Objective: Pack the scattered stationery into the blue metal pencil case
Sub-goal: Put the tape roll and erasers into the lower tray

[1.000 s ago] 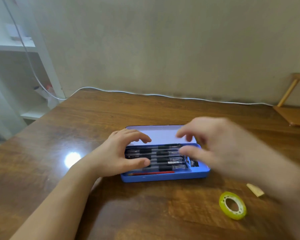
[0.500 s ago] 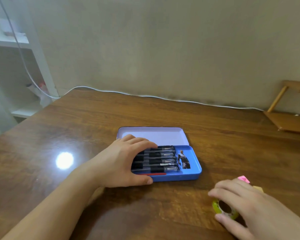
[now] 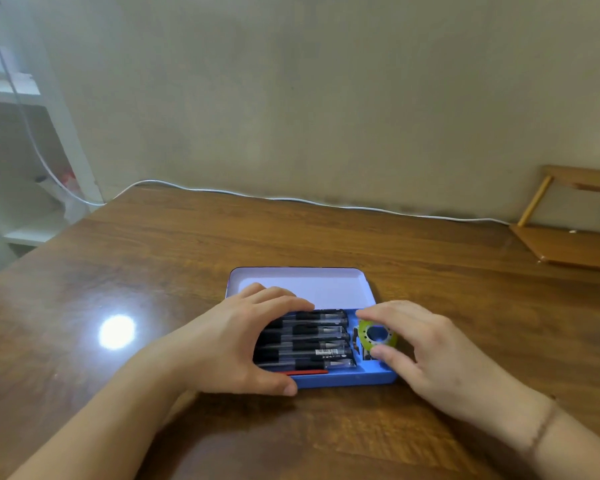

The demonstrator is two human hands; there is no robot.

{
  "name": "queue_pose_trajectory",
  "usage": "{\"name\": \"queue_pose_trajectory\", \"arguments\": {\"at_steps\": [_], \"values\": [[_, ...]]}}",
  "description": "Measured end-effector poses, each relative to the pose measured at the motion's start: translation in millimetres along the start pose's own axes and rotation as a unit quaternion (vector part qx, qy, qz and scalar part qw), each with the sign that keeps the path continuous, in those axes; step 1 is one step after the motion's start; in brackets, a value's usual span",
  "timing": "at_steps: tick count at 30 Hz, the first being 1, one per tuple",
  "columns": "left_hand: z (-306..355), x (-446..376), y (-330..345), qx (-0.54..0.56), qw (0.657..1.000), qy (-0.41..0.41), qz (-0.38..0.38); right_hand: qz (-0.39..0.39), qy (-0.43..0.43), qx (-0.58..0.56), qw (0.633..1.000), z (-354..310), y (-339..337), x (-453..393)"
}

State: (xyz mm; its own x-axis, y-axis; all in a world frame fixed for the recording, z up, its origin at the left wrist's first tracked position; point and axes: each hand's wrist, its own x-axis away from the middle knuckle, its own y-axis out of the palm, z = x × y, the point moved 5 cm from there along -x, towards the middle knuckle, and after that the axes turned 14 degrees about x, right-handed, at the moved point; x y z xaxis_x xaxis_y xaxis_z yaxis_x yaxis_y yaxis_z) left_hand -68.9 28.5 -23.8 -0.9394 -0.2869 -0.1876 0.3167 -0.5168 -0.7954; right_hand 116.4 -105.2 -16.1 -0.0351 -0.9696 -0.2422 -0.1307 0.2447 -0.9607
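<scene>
Nearest, two forearms reaching in over the brown tabletop (image 3: 326, 438). Landmark: the blue metal pencil case (image 3: 347, 380), lying open, long axis running left to right. Left hand (image 3: 236, 344) spread flat over the case's left part, fingers across the black pens (image 3: 312, 341), thumb against the near wall; gripping nothing, only steadying. Along the near wall, a thin red pencil (image 3: 309, 372). Right hand (image 3: 426, 351) at the case's right end, fingers loosely curled around the green tape roll (image 3: 377, 336), pinched between thumb and fingertips, just over the small end compartment. Whether already resting on the floor there: cannot tell. Likely next: release, straight down. Behind the tray, the pale lid (image 3: 302, 284) laid flat. Farther back, a white cable (image 3: 291, 199) along the wall.
</scene>
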Motion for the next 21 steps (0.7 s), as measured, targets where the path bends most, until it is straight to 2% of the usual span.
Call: {"name": "queue_pose_trajectory", "arguments": {"at_steps": [7, 13, 16, 21], "values": [[1.2, 0.7, 0.3, -0.009, 1.000, 0.000, 0.004, 0.036, 0.032, -0.043, 0.998, 8.8, 4.7, -3.6], [6.0, -1.3, 3.2, -0.045, 0.998, -0.006, 0.031, -0.069, 0.072, 0.062, 0.993, 15.5, -9.5, 11.8], [7.0, -2.6, 5.7, -0.013, 0.999, -0.013, 0.033, -0.075, 0.118, 0.074, 0.987, 13.1, -13.8, 12.4], [4.1, -4.1, 5.6, 0.014, 0.998, -0.034, 0.044, -0.080, 0.106, 0.108, 0.985, 16.7, -12.6, 12.6]]}}
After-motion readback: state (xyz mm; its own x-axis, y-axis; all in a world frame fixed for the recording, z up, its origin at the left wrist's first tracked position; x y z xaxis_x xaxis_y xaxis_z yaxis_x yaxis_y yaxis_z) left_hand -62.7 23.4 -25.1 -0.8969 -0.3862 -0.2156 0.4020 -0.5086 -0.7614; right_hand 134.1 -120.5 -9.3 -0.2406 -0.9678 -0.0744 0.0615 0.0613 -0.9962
